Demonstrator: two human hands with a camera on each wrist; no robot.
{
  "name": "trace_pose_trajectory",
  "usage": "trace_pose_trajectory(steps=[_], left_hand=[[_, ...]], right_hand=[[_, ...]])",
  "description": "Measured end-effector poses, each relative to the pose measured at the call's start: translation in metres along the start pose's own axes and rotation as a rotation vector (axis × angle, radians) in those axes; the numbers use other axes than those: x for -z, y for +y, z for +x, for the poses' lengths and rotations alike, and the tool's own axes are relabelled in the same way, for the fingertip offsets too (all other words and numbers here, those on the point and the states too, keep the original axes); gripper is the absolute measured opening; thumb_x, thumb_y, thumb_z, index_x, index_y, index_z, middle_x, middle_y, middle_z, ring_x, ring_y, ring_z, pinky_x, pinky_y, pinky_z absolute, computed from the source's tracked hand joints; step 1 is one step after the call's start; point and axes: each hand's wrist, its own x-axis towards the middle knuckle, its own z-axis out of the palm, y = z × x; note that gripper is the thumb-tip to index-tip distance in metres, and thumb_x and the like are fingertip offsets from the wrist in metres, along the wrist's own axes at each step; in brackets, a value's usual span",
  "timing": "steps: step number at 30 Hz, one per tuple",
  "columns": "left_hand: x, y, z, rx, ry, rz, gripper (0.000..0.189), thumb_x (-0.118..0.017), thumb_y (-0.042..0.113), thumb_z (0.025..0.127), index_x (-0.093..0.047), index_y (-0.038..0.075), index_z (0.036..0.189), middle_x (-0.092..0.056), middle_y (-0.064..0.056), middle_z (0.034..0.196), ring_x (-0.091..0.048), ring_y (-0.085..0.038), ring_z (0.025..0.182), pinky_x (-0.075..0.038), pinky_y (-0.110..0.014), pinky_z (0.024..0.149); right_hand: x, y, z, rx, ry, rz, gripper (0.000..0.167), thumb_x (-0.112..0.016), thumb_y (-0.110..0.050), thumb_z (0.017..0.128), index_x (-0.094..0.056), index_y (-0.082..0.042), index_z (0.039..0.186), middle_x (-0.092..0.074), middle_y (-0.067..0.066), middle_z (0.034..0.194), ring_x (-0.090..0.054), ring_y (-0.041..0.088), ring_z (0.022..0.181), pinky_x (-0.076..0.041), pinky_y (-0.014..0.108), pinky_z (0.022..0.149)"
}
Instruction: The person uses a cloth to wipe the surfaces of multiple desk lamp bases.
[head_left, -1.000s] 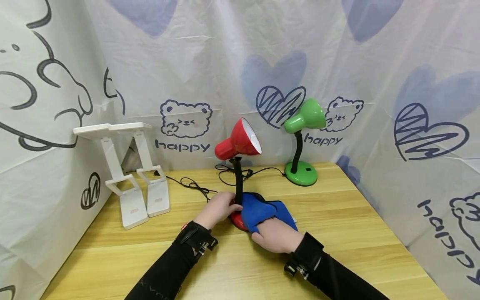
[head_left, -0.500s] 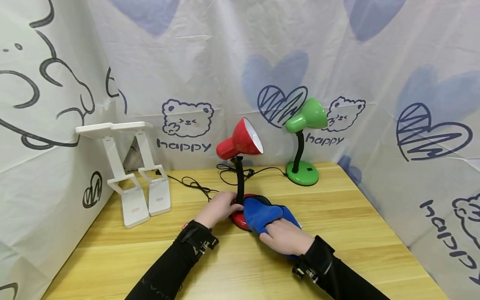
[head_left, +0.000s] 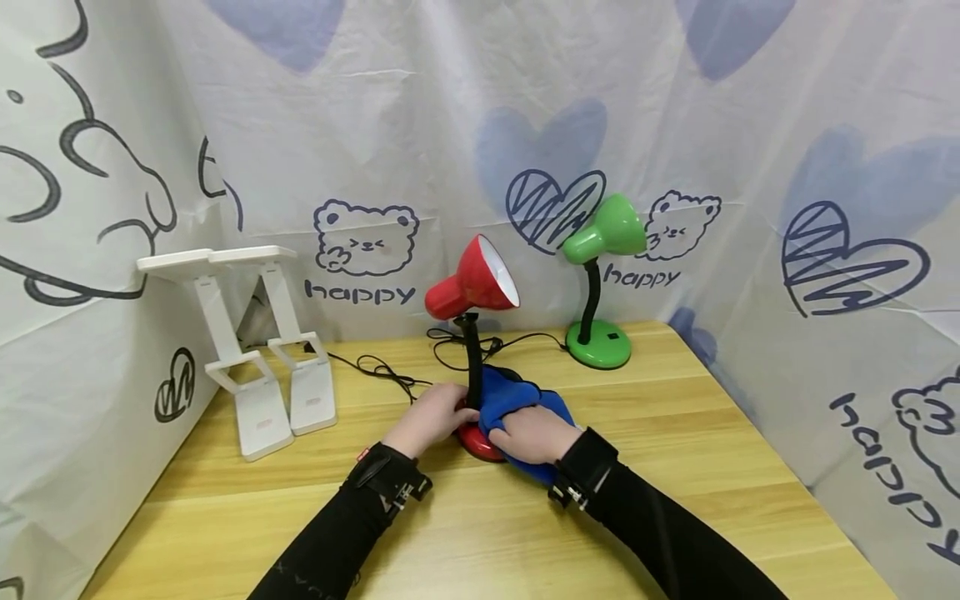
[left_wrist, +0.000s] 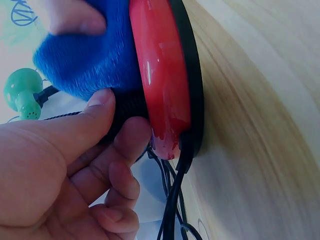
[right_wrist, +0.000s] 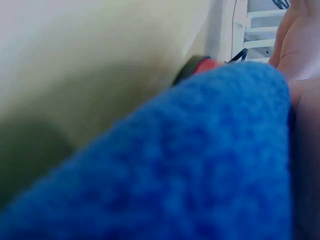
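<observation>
A red desk lamp (head_left: 474, 279) with a black gooseneck stands mid-table, its round red base (left_wrist: 162, 70) partly covered. Low on the neck, my left hand (head_left: 429, 418) pinches it between thumb and fingers, just above the base. My right hand (head_left: 534, 433) grips a blue fuzzy cloth (head_left: 551, 403) and presses it over the right side of the base, close against the neck. Seen from the right wrist, the cloth (right_wrist: 200, 160) fills most of the view and hides the right fingers. Its edge meets the left thumb in the left wrist view.
A green desk lamp (head_left: 600, 343) stands behind to the right. Two white folding lamps (head_left: 262, 408) stand side by side at the left. Black cords (head_left: 386, 367) trail along the back of the wooden table (head_left: 450, 533). Printed white curtains (head_left: 420, 133) hang around the table.
My right hand first drew the cloth toward the front right of the base, then moved it back up and left toward the neck. My left hand keeps its hold on the neck.
</observation>
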Motion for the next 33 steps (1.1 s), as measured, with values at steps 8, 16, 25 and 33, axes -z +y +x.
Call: trace_pose_trajectory(steps=[8,16,25,33], left_hand=[[0.003,0.001,-0.001,-0.005,-0.013,0.003,0.023,-0.071,0.032,0.088,-0.059,0.017,0.077,-0.051,0.005,0.067,-0.048,-0.014,0.063,-0.039,-0.029,0.061],[0.002,0.004,-0.001,0.035,-0.019,0.017,0.023,-0.07,0.035,0.088,-0.06,0.017,0.078,-0.053,0.005,0.068,-0.049,-0.013,0.064,-0.039,-0.029,0.061],[0.0,0.007,-0.001,0.031,0.006,0.021,0.021,-0.072,0.033,0.087,-0.062,0.017,0.08,-0.051,0.005,0.067,-0.049,-0.015,0.064,-0.039,-0.03,0.062],[-0.002,0.004,-0.002,0.038,0.019,0.02,0.019,-0.071,0.035,0.087,-0.063,0.018,0.083,-0.055,0.006,0.069,-0.05,-0.013,0.064,-0.04,-0.028,0.061]], right_hand=[[0.0,0.005,0.031,-0.048,-0.007,0.039,0.043,-0.039,-0.049,0.097,-0.074,-0.023,0.102,-0.068,-0.002,0.108,-0.061,0.017,0.099,-0.046,0.038,0.092],[-0.003,0.009,0.032,-0.024,0.013,0.032,0.047,-0.04,-0.047,0.097,-0.063,-0.021,0.129,-0.059,0.0,0.131,-0.055,0.018,0.119,-0.04,0.039,0.104],[-0.006,-0.001,-0.003,0.011,0.065,0.006,0.044,-0.043,-0.04,0.098,-0.052,-0.023,0.059,-0.054,-0.006,0.06,-0.055,0.013,0.067,-0.042,0.031,0.069],[-0.005,-0.021,-0.053,0.074,0.088,-0.004,0.048,-0.046,-0.039,0.098,-0.043,-0.023,0.052,-0.037,-0.009,0.047,-0.042,0.008,0.043,-0.035,0.026,0.049]])
